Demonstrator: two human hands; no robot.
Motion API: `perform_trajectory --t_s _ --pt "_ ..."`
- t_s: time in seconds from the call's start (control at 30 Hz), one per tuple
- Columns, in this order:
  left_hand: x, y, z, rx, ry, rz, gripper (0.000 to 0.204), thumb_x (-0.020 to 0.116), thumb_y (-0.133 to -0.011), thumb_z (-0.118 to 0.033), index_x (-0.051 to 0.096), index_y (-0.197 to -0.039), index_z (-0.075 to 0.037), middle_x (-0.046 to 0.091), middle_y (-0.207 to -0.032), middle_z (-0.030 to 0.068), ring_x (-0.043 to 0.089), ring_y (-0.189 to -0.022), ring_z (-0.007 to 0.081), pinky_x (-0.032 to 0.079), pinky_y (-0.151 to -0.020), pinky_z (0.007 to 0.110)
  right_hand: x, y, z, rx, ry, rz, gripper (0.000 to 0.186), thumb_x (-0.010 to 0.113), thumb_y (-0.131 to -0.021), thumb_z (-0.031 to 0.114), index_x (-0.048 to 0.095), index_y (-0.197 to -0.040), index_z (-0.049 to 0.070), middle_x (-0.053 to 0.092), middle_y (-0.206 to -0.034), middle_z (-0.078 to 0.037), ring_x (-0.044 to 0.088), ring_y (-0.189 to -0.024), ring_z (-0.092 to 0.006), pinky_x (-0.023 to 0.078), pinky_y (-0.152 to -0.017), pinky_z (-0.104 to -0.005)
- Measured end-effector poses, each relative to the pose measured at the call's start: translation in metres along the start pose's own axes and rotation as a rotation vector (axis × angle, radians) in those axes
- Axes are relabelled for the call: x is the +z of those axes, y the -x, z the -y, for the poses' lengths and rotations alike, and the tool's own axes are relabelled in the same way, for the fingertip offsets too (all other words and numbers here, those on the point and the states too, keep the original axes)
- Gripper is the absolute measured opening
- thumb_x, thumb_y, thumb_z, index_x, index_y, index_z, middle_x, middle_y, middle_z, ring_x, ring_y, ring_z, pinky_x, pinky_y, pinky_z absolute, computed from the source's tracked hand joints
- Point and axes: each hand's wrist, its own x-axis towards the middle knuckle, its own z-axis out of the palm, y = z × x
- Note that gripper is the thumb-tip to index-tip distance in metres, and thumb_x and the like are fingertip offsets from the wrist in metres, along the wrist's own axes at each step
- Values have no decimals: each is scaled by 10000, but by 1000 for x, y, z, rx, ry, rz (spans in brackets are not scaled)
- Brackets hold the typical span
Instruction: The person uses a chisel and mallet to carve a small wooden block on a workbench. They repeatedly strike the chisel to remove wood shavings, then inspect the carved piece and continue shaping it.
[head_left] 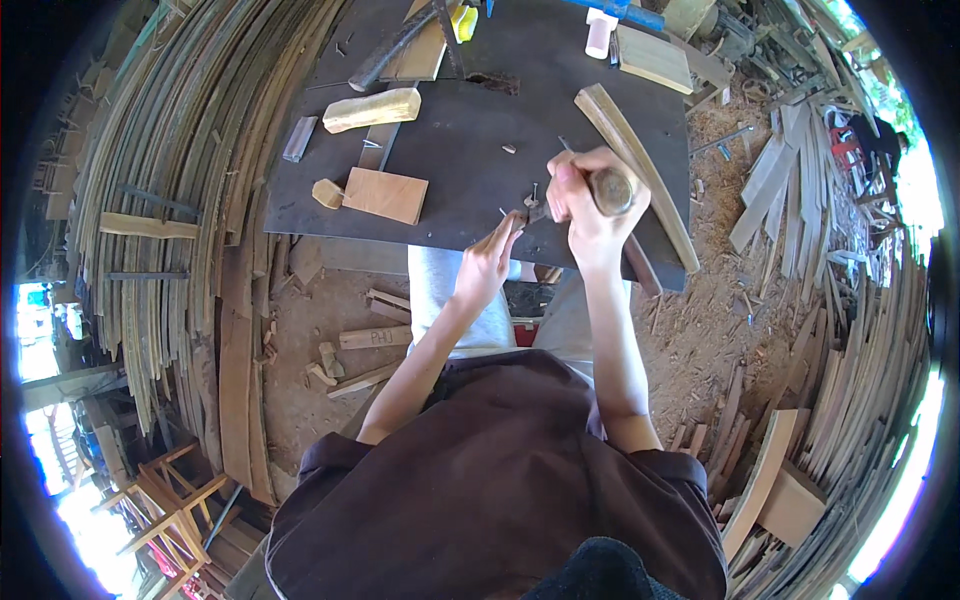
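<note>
Right hand (582,203) wrapped around a round wooden handle (612,190), raised over the near right part of a dark, flat tabletop (460,160); blunt, grainy end points up toward the head, long axis steep, lower end hidden by the fist; left hand (486,264) at the near edge, fingers together, hold cannot be told; smooth rectangular wood block (385,195) to its left.

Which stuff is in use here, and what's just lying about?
In use:
- right hand, gripping a round-ended wooden handle
- left hand, at the tabletop's near edge

Apparently lying about:
- rectangular wooden block
- long wooden strip
- white bottle
</note>
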Motion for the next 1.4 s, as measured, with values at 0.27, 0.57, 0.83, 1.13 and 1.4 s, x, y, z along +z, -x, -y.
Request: perform_trajectory --t_s 0.27,0.57,0.83,1.13,1.4 --pt "-4 -4 -9 -16 44 13 431 634 -858 8 534 -1277 -14 675 -962 217 679 -791 351 562 -623 389 9 -3 -3 -42 150 -29 122 698 -740 -15 596 -683 19 565 -580 2 532 -555 -31 400 -505 -199" --pt "-5 -5 -16 -23 76 13 436 628 -866 3 527 -1289 -24 672 -965 226 678 -801 361 556 -609 399 10 -5 3 -73 217 -78 120 696 -740 4 596 -676 25 557 -564 21 513 -527 -27 385 -482 -202" --pt "-14 -18 -30 31 107 -42 429 610 -877 4 527 -1296 -46 675 -940 224 678 -803 364 560 -605 405 21 -8 31 -94 162 -94 130 693 -746 -3 589 -670 18 558 -555 19 516 -526 -20 404 -496 -197" --pt "-12 -16 -18 4 108 12 424 630 -861 15 545 -1275 -19 676 -926 214 680 -765 351 541 -595 394 18 -6 26 -105 107 -67 118 679 -743 -25 586 -678 6 558 -557 14 517 -534 -20 401 -490 -200" --pt "-8 -13 -10 -10 94 39 431 629 -860 20 543 -1281 -17 668 -882 220 677 -747 352 527 -587 401 17 -13 15 -18 106 -73 125 686 -743 -23 591 -672 17 529 -545 35 481 -532 -9 364 -476 -197"
